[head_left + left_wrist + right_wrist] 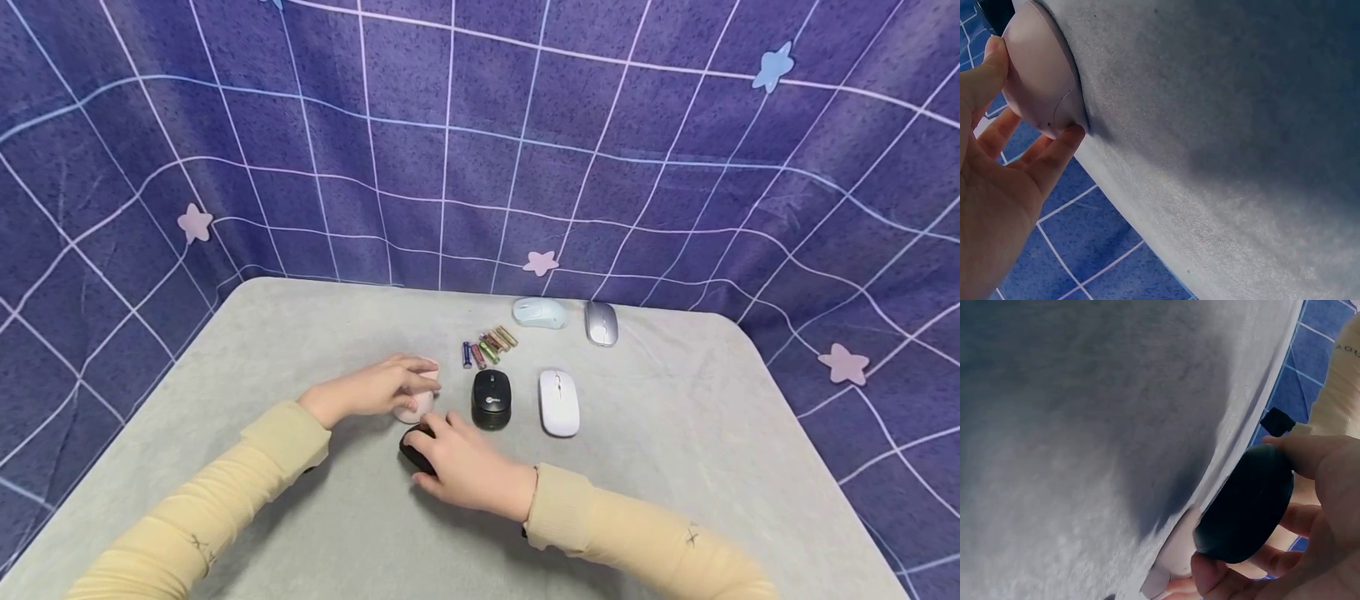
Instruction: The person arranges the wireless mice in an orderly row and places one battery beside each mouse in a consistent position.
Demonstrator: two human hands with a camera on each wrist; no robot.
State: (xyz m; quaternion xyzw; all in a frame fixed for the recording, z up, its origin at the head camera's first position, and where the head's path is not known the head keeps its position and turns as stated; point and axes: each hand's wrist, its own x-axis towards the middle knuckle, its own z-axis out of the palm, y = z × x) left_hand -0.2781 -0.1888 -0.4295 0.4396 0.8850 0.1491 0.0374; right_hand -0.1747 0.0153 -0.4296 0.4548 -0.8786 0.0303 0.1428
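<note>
My left hand [382,387] grips a pale pink computer mouse [412,410] lying on the grey cloth. In the left wrist view, the thumb is on one side of the pink shell [1041,62] and the fingertips are at its other side and end. Just nearer to me, my right hand [467,467] holds a black mouse [414,450], partly hidden under the fingers. The right wrist view shows this dark mouse [1247,506] between thumb and fingertips, with part of the pink mouse behind it.
To the right stand another black mouse [492,390] and a white mouse [559,403]. Several small batteries [467,355] lie in a cluster behind them. Farther back are a light blue mouse [540,313] and a grey mouse [602,323]. A blue-purple gridded curtain [480,158] surrounds the table.
</note>
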